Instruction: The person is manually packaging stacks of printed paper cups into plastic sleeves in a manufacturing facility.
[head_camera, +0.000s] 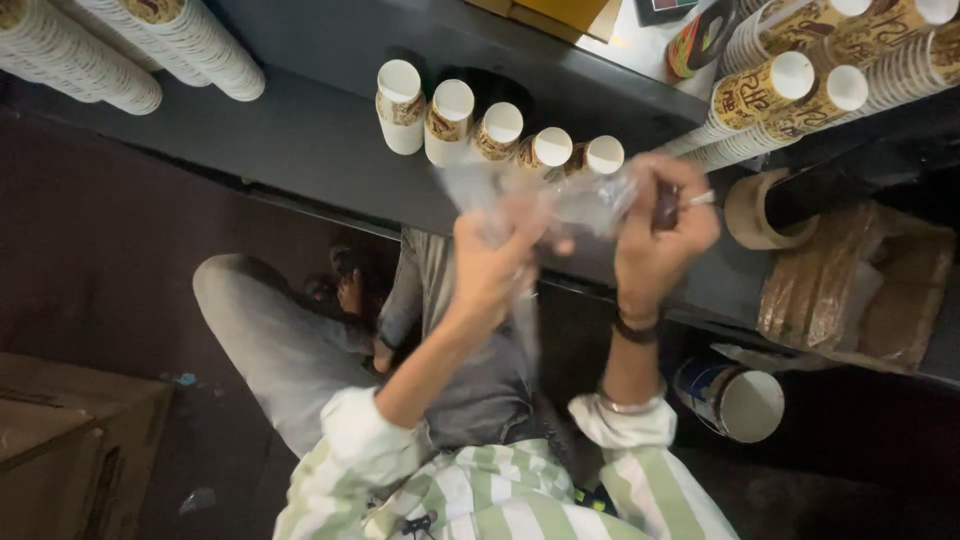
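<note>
head view: both forearms rise from rolled striped sleeves toward the near edge of the dark bench (320, 140), wrists bent, hands level with each other.

left hand (495, 265): back of hand to camera, fingers curled shut, gripping one side of a clear plastic bag (560, 200). a strip of the same film hangs down past the wrist.

right hand (660, 235): fingers curled, thumb and fingertips pinched on the other side of the bag; a dark band and a metal bangle on the wrist. something small and dark shows at the fingertips, cannot tell what.

bag: stretched between the two hands, held in the air just in front of the bench's near edge, blurred.

behind it on the bench, a row of five printed paper cups (500, 128) lies with open mouths to camera. stacked cup sleeves (800, 80) toward the right end, more stacks (130, 50) at the far left corner. roll of brown tape (752, 210) at the right, just beside a brown wrapped package (860, 285).
</note>
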